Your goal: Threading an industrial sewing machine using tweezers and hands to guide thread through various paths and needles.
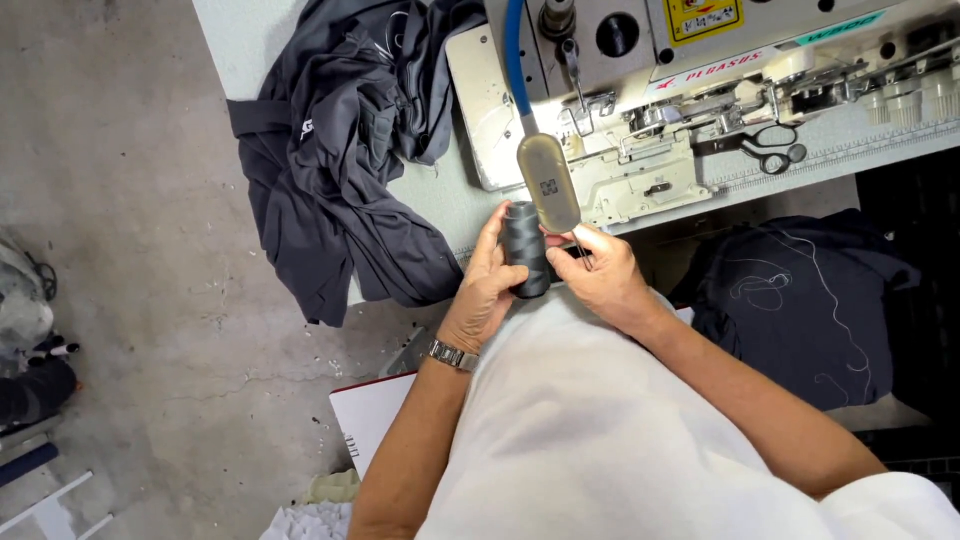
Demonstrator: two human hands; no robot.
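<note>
left hand grip wrapped round dark thread cone, steadying it; right hand at 3 o'clock, fingers pinched shut, prob. on thread end.

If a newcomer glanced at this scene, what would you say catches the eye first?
Probably the dark grey thread cone at centre, gripped by the left hand while the right hand pinches at its side. Just behind it stands the cream industrial sewing machine, with black scissors on its bed. A heap of dark grey fabric spills over the table's left edge.
</note>
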